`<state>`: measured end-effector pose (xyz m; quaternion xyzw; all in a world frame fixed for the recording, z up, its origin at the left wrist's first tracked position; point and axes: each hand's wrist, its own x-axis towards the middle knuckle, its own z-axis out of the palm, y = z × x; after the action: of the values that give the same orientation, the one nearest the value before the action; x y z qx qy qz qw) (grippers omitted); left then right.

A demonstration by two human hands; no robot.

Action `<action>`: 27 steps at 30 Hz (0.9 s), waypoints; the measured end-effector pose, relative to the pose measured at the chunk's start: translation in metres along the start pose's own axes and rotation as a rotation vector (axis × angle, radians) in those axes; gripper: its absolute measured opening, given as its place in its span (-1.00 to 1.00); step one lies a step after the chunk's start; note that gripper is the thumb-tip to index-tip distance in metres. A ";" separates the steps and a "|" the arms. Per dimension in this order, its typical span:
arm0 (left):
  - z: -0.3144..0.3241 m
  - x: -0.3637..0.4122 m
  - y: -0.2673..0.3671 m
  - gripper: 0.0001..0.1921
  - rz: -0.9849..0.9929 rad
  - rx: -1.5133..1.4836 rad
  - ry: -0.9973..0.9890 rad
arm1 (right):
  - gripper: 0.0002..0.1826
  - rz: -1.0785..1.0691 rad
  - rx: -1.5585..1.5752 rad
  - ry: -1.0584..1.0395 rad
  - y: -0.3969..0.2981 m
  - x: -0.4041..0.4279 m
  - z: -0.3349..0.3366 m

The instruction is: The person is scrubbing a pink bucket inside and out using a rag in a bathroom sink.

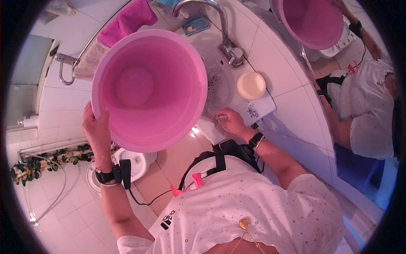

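Note:
My left hand grips the left rim of a large pink plastic basin, thumb inside and fingers outside. The basin is tilted so that its inside faces me, and it covers the left part of a white washbasin. Dark specks dot the washbasin's bowl. At the washbasin's front edge is my right hand, its fingers curled. Something small and pale shows at its fingertips, but whether it is held is unclear. A chrome faucet arches over the washbasin from the back.
A cream bowl stands on the counter's right side. Behind the washbasin is a blue soap dish. A pink towel hangs from a metal rail at left. A mirror lines the right wall. Below left is a squat toilet.

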<state>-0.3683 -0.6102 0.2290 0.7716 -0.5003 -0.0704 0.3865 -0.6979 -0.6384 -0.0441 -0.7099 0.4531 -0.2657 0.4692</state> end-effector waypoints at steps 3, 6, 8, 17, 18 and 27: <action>0.011 0.005 0.009 -0.72 0.051 0.050 -0.017 | -0.71 0.150 0.338 0.108 0.006 0.008 -0.008; 0.012 0.008 0.006 -0.75 0.179 0.136 0.051 | -0.69 0.197 0.451 0.174 -0.007 0.022 -0.014; 0.011 0.009 0.012 -0.77 0.039 0.159 -0.025 | -0.69 0.180 0.446 0.230 -0.008 0.040 -0.007; 0.033 0.015 0.019 -0.77 0.237 0.245 -0.119 | -0.65 0.126 -0.566 0.004 0.009 0.128 0.013; 0.033 0.016 0.019 -0.77 0.232 0.248 -0.117 | -0.67 0.164 -0.657 -0.056 0.011 0.129 0.020; 0.063 0.015 0.036 -0.83 0.411 0.269 -0.135 | -0.73 0.256 -1.000 -0.407 0.028 0.144 0.017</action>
<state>-0.4177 -0.6628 0.2139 0.6917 -0.6762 0.0255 0.2524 -0.6314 -0.7638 -0.0836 -0.8224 0.5069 0.1834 0.1818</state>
